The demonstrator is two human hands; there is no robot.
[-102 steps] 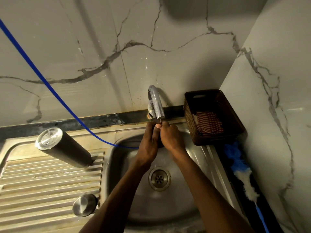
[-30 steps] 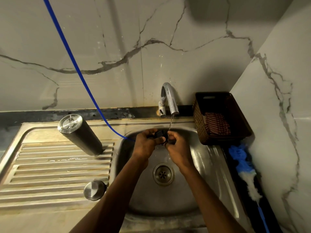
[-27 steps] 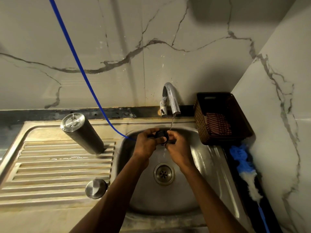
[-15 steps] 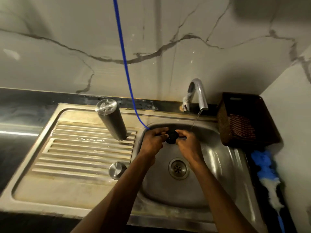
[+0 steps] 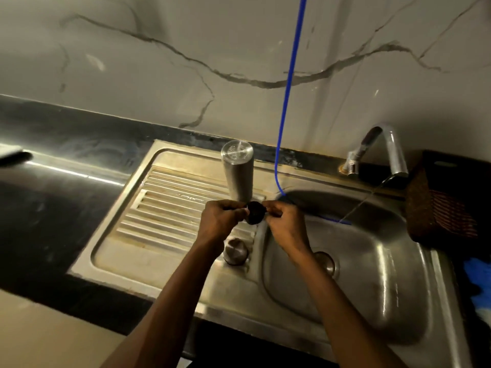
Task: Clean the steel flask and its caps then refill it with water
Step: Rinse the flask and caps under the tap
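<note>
Grip: left hand (image 5: 221, 221) and right hand (image 5: 285, 224) pinching small black round inner cap (image 5: 255, 212) | Risk: wet cap slipping into stainless steel sink (image 5: 398, 301), or knocking upturned steel flask (image 5: 237, 174)

The flask (image 5: 238, 176) in front of me is brushed steel with a dull sheen. The small cap (image 5: 255, 213) I pinch looks like matt black plastic. The round cap (image 5: 236, 251) is shiny steel. My sink (image 5: 382, 301) is glossy wet steel, its ribbed drainboard (image 5: 164, 216) stained and dull. The wall (image 5: 186, 49) is smooth veined marble, the basket (image 5: 441, 211) rough brown weave, the surface (image 5: 53, 208) glossy black.
</note>
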